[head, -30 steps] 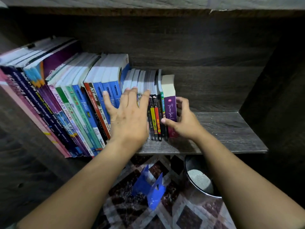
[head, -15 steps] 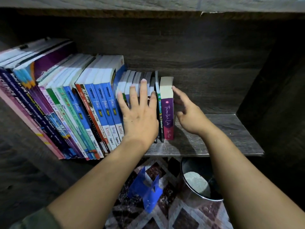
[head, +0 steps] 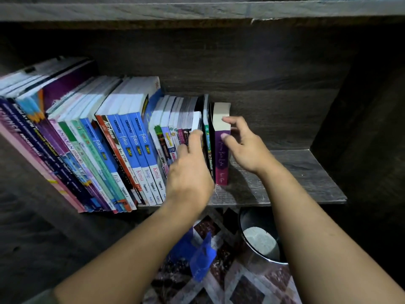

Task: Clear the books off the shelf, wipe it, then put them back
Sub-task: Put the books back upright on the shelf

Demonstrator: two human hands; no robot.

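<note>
A row of books stands on the dark wooden shelf (head: 295,178). Tall blue textbooks (head: 133,150) lean at the left, with several small paperbacks (head: 168,132) to their right. The purple-spined book (head: 220,159) stands upright at the row's right end. My left hand (head: 188,172) lies over the small paperbacks' spines, its fingers curled on one with white page edges (head: 196,121) that sticks out slightly. My right hand (head: 243,145) pinches the purple book near its top, thumb on the spine and fingers on its right side.
The shelf's right part is bare wood up to the dark side wall (head: 361,128). Another shelf board (head: 197,12) runs above. Below the shelf, a blue cloth-like thing (head: 201,255) and a round metal bin (head: 260,238) sit on a patterned floor.
My left hand went from lying flat on the spines to curling its fingers on a small paperback. My right hand rose along the purple book and now pinches its upper part.
</note>
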